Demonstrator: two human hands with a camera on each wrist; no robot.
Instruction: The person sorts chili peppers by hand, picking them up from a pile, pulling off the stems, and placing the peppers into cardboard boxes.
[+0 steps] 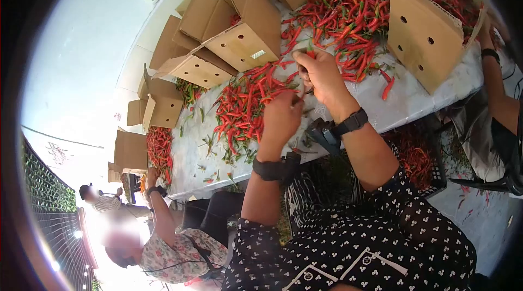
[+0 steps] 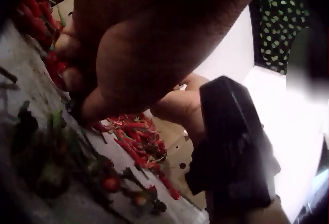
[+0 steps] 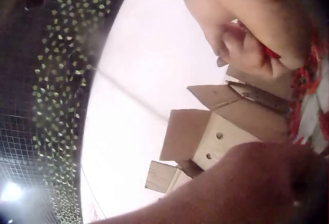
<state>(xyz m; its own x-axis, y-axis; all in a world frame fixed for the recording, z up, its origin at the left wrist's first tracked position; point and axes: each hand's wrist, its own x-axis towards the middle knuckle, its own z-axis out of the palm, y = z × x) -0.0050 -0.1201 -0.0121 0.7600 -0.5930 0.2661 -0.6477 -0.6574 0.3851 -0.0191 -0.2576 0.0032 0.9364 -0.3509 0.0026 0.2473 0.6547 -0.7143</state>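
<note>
My right hand [image 1: 324, 76] is raised over the table and pinches a red chili pepper [image 1: 311, 51] with its green stem end up. In the right wrist view, red shows between the curled fingers of this right hand [image 3: 241, 44]. Just below and left of it, my left hand [image 1: 281, 119] is curled, its fingertips close to the right hand. In the left wrist view, red chili peppers [image 2: 54, 70] show right at the left hand's bent fingers. A heap of red chili peppers [image 1: 239, 103] lies beside the left hand.
A larger chili heap [image 1: 354, 13] lies behind the right hand. Cardboard boxes [image 1: 248, 40] and another box [image 1: 422, 35] stand on the white-covered table [image 1: 185, 174]. Loose green stems [image 1: 210, 141] lie near the front edge. Other people sit at the left and right. A crate [image 1: 436, 182] of chilies is below.
</note>
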